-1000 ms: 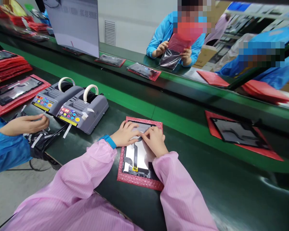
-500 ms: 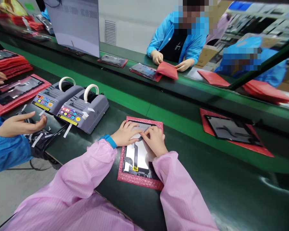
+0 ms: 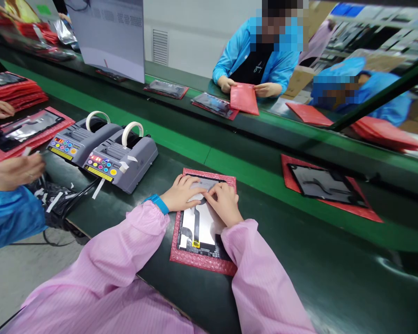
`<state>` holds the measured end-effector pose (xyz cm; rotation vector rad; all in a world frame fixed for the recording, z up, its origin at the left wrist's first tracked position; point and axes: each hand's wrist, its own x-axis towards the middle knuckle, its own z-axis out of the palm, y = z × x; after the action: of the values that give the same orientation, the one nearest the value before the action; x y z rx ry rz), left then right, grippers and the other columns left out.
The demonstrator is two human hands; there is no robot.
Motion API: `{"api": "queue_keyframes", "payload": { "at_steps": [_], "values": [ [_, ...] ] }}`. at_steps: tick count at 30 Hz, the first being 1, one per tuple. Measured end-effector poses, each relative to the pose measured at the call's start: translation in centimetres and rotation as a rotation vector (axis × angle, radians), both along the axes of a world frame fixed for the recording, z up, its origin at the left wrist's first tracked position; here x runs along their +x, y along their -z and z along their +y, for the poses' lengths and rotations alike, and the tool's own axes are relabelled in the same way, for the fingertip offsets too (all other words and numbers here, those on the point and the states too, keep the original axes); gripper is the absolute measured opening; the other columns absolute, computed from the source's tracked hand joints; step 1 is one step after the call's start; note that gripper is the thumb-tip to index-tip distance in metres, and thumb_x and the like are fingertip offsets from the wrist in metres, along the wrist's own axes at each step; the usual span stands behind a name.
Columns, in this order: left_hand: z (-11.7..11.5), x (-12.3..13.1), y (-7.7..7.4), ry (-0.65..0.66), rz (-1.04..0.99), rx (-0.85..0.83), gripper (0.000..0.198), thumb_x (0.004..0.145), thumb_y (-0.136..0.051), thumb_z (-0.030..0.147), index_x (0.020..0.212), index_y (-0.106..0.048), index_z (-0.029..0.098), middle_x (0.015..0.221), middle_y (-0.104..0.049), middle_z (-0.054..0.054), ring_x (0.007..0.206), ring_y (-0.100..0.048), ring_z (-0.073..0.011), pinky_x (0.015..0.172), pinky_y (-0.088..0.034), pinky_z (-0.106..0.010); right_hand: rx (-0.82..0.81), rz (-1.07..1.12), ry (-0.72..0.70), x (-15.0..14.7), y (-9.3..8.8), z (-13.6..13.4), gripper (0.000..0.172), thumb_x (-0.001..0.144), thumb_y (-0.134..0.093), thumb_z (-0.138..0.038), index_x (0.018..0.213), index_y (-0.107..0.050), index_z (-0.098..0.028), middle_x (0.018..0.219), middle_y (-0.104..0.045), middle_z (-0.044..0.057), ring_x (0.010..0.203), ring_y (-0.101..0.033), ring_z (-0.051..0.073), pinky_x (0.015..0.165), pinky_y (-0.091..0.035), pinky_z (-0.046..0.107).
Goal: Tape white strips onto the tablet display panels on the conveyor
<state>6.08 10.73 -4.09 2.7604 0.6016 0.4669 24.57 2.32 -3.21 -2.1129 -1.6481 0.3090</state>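
A display panel (image 3: 200,227) lies back side up on a red bubble-wrap bag (image 3: 202,262) at the near edge of the dark worktop. My left hand (image 3: 181,192) lies with its fingers flat over the panel's top left corner. My right hand (image 3: 223,202) sits beside it, fingertips bunched and pressed down on a grey strip (image 3: 206,184) along the panel's top edge. Both pink sleeves reach in from below. A blue band circles my left wrist.
Two grey tape dispensers (image 3: 120,162) stand to the left. A green conveyor belt (image 3: 209,155) carries another panel on a red bag (image 3: 327,185). A co-worker's hand (image 3: 14,171) is at the left. A person across handles a red bag (image 3: 244,98). Red bags are stacked far left (image 3: 14,93).
My hands have stayed put. The panel on the belt has drifted left. The person across laid a red bag flat. The co-worker's hand at left drew back.
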Motion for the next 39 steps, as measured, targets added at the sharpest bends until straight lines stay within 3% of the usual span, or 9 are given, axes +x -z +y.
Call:
{"api": "queue_keyframes", "payload": {
  "at_steps": [6, 12, 18, 23, 27, 31, 34, 39],
  "values": [
    [0.0, 0.0, 0.0, 0.001, -0.010, -0.022, 0.042, 0.091, -0.054, 0.047, 0.130, -0.056, 0.032, 0.140, -0.044, -0.008, 0.132, -0.035, -0.0300, 0.114, -0.021, -0.055, 0.000, 0.292, -0.135, 2.0, 0.1, 0.4, 0.036, 0.085, -0.057, -0.055, 0.068, -0.063, -0.024, 0.098, -0.061, 0.004, 0.102, -0.051, 0.025, 0.097, -0.035, 0.044],
    [-0.2, 0.0, -0.3, -0.005, -0.014, -0.008, 0.040, 0.093, -0.051, 0.048, 0.128, -0.057, 0.030, 0.139, -0.045, -0.009, 0.131, -0.036, -0.0288, 0.114, -0.022, -0.054, 0.005, 0.540, -0.257, 3.1, -0.3, 0.5, 0.046, 0.078, -0.058, -0.068, 0.066, -0.063, -0.023, 0.094, -0.060, 0.005, 0.097, -0.055, 0.023, 0.098, -0.039, 0.042],
    [-0.1, 0.0, -0.2, -0.025, -0.048, -0.041, 0.042, 0.091, -0.056, 0.040, 0.129, -0.053, 0.024, 0.137, -0.047, -0.011, 0.130, -0.038, -0.0282, 0.114, -0.024, -0.053, 0.061, 0.458, -0.229, 2.5, 0.0, 0.2, 0.036, 0.075, -0.069, -0.059, 0.070, -0.070, -0.023, 0.095, -0.061, 0.005, 0.096, -0.057, 0.022, 0.096, -0.041, 0.041],
    [0.1, 0.0, -0.4, -0.010, -0.036, -0.044, 0.031, 0.094, -0.051, 0.031, 0.124, -0.059, 0.034, 0.143, -0.044, -0.007, 0.132, -0.038, -0.0277, 0.112, -0.027, -0.055, 0.053, 0.344, -0.158, 1.6, 0.0, 0.2, 0.027, 0.075, -0.072, -0.051, 0.071, -0.072, -0.025, 0.096, -0.062, 0.004, 0.099, -0.058, 0.023, 0.095, -0.039, 0.043],
    [-0.1, 0.1, -0.6, -0.053, 0.018, -0.031, 0.030, 0.094, -0.052, 0.035, 0.122, -0.062, 0.039, 0.149, -0.040, -0.003, 0.135, -0.034, -0.0313, 0.112, -0.019, -0.067, 0.020, 0.387, -0.203, 2.1, -0.5, 0.2, 0.030, 0.074, -0.071, -0.054, 0.073, -0.072, -0.024, 0.099, -0.061, 0.006, 0.102, -0.056, 0.024, 0.097, -0.039, 0.043],
    [-0.3, 0.2, -0.9, -0.100, 0.041, -0.044, 0.032, 0.095, -0.051, 0.038, 0.125, -0.060, 0.043, 0.150, -0.039, -0.002, 0.136, -0.033, -0.0326, 0.110, -0.013, -0.073, -0.091, 0.600, -0.330, 3.5, -1.4, -0.3, 0.039, 0.074, -0.067, -0.063, 0.076, -0.070, -0.024, 0.112, -0.059, 0.006, 0.108, -0.055, 0.024, 0.099, -0.041, 0.040],
    [-0.2, 0.2, -1.0, -0.096, 0.049, -0.056, 0.032, 0.094, -0.052, 0.037, 0.124, -0.061, 0.043, 0.150, -0.041, -0.001, 0.136, -0.033, -0.0319, 0.111, -0.012, -0.073, -0.104, 0.678, -0.339, 3.9, -1.6, -0.4, 0.043, 0.077, -0.063, -0.065, 0.077, -0.069, -0.023, 0.116, -0.058, 0.007, 0.113, -0.055, 0.024, 0.100, -0.041, 0.039],
    [0.0, 0.4, -1.1, -0.155, -0.042, -0.139, 0.028, 0.096, -0.046, 0.031, 0.117, -0.064, 0.035, 0.139, -0.050, -0.002, 0.131, -0.040, -0.0255, 0.115, -0.015, -0.064, 0.019, 0.514, -0.279, 2.9, -0.5, 0.1, 0.036, 0.078, -0.066, -0.059, 0.077, -0.068, -0.023, 0.107, -0.060, 0.007, 0.106, -0.057, 0.023, 0.100, -0.041, 0.041]
  ]
}}
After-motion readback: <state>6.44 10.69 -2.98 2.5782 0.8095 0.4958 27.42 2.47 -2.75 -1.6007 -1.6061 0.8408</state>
